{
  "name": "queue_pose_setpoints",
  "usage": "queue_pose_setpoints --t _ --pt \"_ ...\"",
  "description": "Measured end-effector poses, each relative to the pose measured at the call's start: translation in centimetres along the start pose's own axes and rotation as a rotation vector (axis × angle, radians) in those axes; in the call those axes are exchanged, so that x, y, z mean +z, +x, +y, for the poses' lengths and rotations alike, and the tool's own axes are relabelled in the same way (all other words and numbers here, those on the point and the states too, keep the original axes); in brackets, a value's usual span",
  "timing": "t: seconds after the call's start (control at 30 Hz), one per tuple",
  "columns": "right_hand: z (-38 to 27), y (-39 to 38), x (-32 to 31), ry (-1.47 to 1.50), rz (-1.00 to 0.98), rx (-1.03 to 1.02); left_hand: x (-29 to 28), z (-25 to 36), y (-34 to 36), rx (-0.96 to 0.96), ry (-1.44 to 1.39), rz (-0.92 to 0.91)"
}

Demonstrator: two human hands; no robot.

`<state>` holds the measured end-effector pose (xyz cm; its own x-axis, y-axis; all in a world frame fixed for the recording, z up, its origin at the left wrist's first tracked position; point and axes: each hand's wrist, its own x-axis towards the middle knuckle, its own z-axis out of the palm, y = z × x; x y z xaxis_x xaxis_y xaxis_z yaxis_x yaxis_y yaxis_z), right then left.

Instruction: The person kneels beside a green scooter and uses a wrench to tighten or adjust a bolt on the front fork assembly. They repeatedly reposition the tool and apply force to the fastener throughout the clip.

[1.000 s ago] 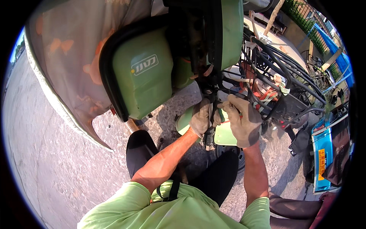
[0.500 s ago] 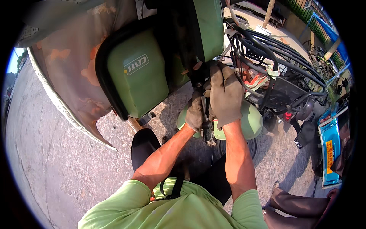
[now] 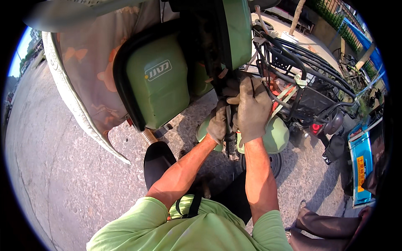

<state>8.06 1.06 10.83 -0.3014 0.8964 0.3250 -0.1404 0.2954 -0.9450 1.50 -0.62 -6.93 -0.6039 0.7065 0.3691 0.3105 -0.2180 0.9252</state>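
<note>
Left gloved grip (image 3: 217, 122): at black column (image 3: 230, 144) | right grip (image 3: 252, 109): higher, alongside

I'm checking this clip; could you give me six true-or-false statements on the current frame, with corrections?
1. Both the left hand and the right hand wear gloves. True.
2. The hands are at opposite edges of the view. False: they are close together, by a dark bar.
3. A green panel with black trim shows to the left of both hands. True.
4. Nothing green shows to the right of that panel. False: a rounded green mudguard does, partly behind the right wrist.
5. A blue panel shows near the right edge. True.
6. The only legs in view are the wearer's. False: another person's legs show at lower right.
</note>
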Motion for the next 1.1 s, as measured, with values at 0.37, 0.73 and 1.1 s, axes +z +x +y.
queue_pose_setpoints --t 0.37,0.73,1.1 --pt "0.2 -0.5 0.1 0.229 0.072 0.066 0.0 1.0 0.6 -0.121 -0.163 -0.016" --pt "3.8 1.4 -2.4 -0.378 -0.143 -0.107 0.3 -0.5 1.0 -0.169 -0.354 -0.013" --pt "5.4 1.6 -1.4 -0.869 0.130 -0.227 -0.2 0.9 0.6 -0.320 -0.260 0.003"
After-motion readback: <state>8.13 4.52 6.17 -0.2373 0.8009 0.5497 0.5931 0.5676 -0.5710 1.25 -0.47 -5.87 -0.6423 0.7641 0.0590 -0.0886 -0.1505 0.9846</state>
